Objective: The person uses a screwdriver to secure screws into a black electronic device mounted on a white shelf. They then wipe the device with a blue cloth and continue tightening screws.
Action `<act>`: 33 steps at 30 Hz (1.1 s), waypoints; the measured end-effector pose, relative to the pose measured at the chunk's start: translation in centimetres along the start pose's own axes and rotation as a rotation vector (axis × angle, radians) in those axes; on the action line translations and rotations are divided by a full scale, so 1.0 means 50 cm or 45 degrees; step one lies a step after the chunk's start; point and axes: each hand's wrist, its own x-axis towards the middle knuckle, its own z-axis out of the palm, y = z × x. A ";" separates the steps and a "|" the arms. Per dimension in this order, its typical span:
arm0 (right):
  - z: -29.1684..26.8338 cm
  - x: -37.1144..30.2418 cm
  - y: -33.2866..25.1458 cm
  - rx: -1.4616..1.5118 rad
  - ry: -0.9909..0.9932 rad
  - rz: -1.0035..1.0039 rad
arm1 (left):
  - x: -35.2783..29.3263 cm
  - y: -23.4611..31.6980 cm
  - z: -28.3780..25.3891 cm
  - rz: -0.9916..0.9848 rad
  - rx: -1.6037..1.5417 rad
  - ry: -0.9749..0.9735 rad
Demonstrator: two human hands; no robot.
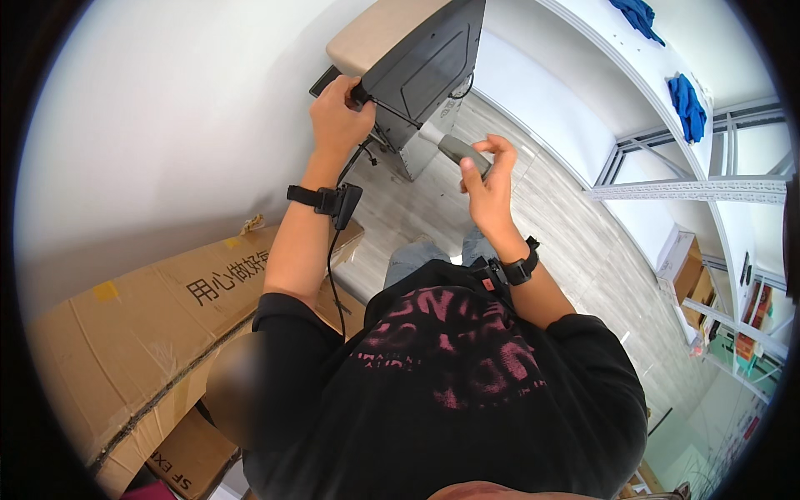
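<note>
Black plug (360, 93) pinched by left hand (337, 117) at lower edge of dark monitor back (425, 62), cable (335, 267) trailing down past wrist. Grey tool handle (463, 152) grasped by right hand (487, 187), fingers curled, just below monitor. Cardboard boxes (142, 333) stacked at left.

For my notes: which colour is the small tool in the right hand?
Grey, a small oblong tool in the right hand; head view.

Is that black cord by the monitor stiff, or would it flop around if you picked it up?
Probably floppy: the black cord hangs in loose curves below the left hand. It looks thin, so likely light. It might snag, since it runs up toward the monitor.
</note>
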 end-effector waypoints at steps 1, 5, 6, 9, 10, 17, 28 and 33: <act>0.003 0.000 0.011 0.054 0.011 -0.087 | -0.001 0.003 -0.003 -0.008 -0.002 -0.005; 0.001 -0.003 0.018 0.224 0.000 -0.109 | -0.001 0.004 -0.003 -0.029 0.023 -0.034; 0.000 -0.003 0.006 0.260 -0.020 -0.032 | -0.002 0.003 -0.002 -0.034 0.029 -0.028; -0.013 0.014 -0.041 0.120 -0.132 0.335 | -0.003 0.002 -0.001 -0.032 0.045 -0.010; -0.018 0.015 -0.038 0.133 -0.180 0.351 | -0.003 0.003 -0.001 -0.024 0.050 -0.004; 0.007 0.011 -0.003 0.280 0.064 -0.165 | 0.001 0.009 -0.002 -0.011 0.096 -0.050; -0.008 0.023 -0.027 0.322 0.018 0.149 | 0.000 -0.001 0.004 0.007 0.007 -0.002; -0.015 0.017 -0.005 0.365 -0.096 0.020 | -0.001 0.016 -0.003 0.002 0.034 -0.048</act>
